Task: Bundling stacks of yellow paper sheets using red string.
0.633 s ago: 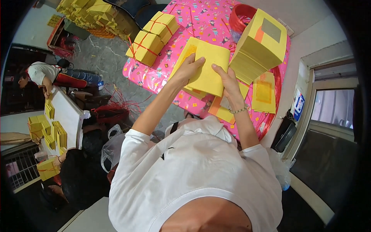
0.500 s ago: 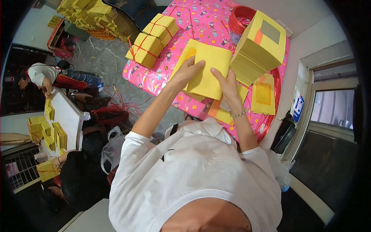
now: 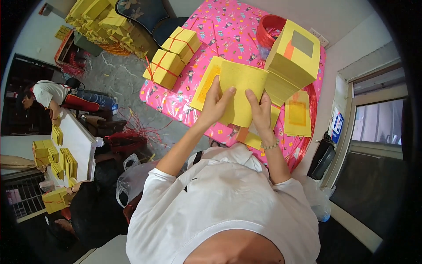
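Note:
Between my two hands is a sheaf of yellow paper, its top sheet plain and slightly bowed. My left hand grips its left side, thumb on top and fingers underneath. My right hand, below a beaded bracelet, holds the right side the same way, its thumb pointing inward. Beside and partly beneath the sheaf lies a yellow sheet with an orange patch. More yellow paper with an orange band shows near my right wrist. Just to the right rises a tall stack of yellow paper.
Tied yellow bundles sit at the left of the pink-covered table. A red ribbon roll stands behind the tall stack; patterned yellow sheets lie to its right. At left, people work at a white table.
My head view has shifted a little. Both hands have drawn slightly nearer me with the sheaf, and more of the orange-patched sheet shows at its left.

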Available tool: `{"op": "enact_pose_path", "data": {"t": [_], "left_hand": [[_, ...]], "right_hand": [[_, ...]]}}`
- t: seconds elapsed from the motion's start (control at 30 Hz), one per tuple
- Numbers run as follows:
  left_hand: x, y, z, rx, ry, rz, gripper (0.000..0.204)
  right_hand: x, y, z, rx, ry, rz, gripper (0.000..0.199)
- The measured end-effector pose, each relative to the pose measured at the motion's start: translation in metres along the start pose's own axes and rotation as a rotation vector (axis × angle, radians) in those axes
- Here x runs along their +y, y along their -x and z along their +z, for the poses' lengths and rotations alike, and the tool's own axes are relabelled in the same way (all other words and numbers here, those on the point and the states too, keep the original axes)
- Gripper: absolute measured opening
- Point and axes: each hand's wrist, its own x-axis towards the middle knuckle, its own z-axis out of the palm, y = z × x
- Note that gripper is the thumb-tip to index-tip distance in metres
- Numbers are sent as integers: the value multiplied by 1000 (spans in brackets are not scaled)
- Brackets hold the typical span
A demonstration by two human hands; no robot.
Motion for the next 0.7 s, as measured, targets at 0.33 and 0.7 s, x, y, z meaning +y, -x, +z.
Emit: {"op": "enact_pose_path", "data": {"t": [0.33, 0.7], "left_hand": [[7, 12, -2, 40, 11, -4, 35], [8, 23, -8, 67, 43, -66, 38]], "right_hand": [[-7, -7, 5, 110, 0, -35, 20], [-10, 1, -8, 1, 65, 106, 20]]}}
